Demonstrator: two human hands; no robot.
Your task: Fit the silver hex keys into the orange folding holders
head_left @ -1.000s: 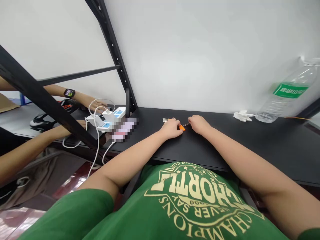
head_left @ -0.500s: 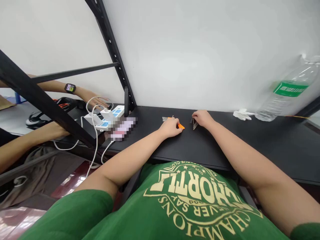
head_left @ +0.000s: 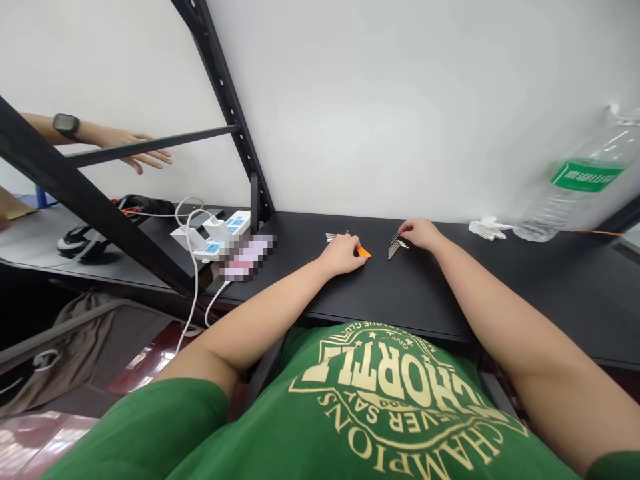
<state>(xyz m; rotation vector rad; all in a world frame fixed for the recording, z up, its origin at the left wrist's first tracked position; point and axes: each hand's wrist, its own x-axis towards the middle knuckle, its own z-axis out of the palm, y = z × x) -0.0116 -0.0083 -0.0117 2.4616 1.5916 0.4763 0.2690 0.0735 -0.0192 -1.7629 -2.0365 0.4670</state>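
My left hand (head_left: 345,255) is closed around an orange holder (head_left: 364,253) on the black table. Thin metal hex keys (head_left: 331,237) stick out of the holder past the far side of that hand. To the right, several loose L-shaped hex keys (head_left: 397,249) lie side by side on the tabletop. My right hand (head_left: 419,233) is just beyond them, its fingertips pinched on another hex key (head_left: 394,238). The fingers partly cover that key.
A crumpled white tissue (head_left: 489,228) and a large clear bottle (head_left: 575,187) stand at the right by the wall. On the left are a power strip (head_left: 235,227) with white cables, a phone (head_left: 249,259) and a black rack post (head_left: 225,100). Another person's hand (head_left: 135,147) reaches in beyond the rack.
My right hand has shifted slightly right, uncovering more of the loose hex keys. My left hand stays on the holder. The other person's watch arm has lifted leftward; their other arm has left view.
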